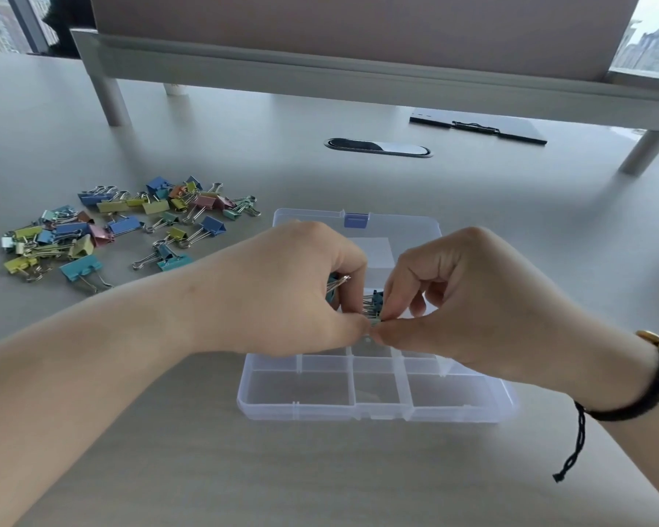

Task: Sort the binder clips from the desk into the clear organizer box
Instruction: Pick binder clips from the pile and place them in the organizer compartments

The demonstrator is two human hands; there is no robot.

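A clear organizer box (pixel 373 405) lies open on the desk in front of me, its lid (pixel 392 226) folded back. Both hands hover over its middle compartments. My left hand (pixel 293 287) has its fingers curled round a teal binder clip (pixel 333 289) whose silver handles stick out. My right hand (pixel 468 294) pinches a small teal clip (pixel 375 304) between thumb and fingertips, right against my left fingertips. A loose pile of coloured binder clips (pixel 126 222) lies on the desk to the left. The near compartments hold nothing that I can see.
A raised monitor shelf (pixel 358 70) on metal legs spans the back of the desk. A dark clipboard (pixel 480 129) lies under it at the right. An oval cable port (pixel 377 147) sits behind the box. A black cord bracelet (pixel 651 386) circles my right wrist.
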